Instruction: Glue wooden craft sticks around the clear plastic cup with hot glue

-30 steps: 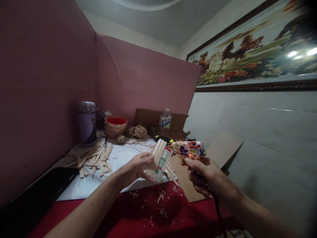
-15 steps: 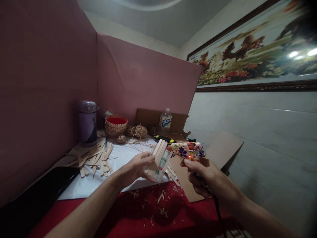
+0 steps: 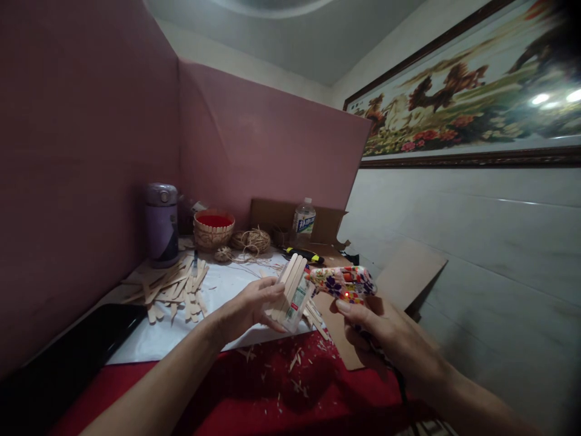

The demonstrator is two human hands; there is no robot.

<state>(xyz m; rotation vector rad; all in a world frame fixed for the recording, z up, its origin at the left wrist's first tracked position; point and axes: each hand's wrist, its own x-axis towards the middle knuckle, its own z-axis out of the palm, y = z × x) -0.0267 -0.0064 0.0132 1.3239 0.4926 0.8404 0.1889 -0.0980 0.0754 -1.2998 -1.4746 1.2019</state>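
My left hand (image 3: 247,307) is wrapped round a small clear bottle (image 3: 297,304) that has flat wooden sticks (image 3: 290,281) stuck along its side, held tilted above the table. My right hand (image 3: 385,336) grips a flower-patterned glue gun (image 3: 342,283) by its handle, a red light glowing on it. The gun's nozzle touches or nearly touches the bottle's upper right edge, beside the sticks. A black cord runs down from the gun under my right wrist.
A pile of loose wooden sticks (image 3: 175,287) lies on white paper (image 3: 218,290). Behind stand a purple flask (image 3: 161,225), a woven basket (image 3: 213,229), twine (image 3: 252,240), a water bottle (image 3: 303,218) and cardboard (image 3: 408,272). Wood shavings litter the red cloth (image 3: 290,387). A black slab (image 3: 68,357) lies left.
My right hand has brought the glue gun leftward and slightly down, so its nozzle now meets the bottle. My left hand and the bottle have stayed almost still.
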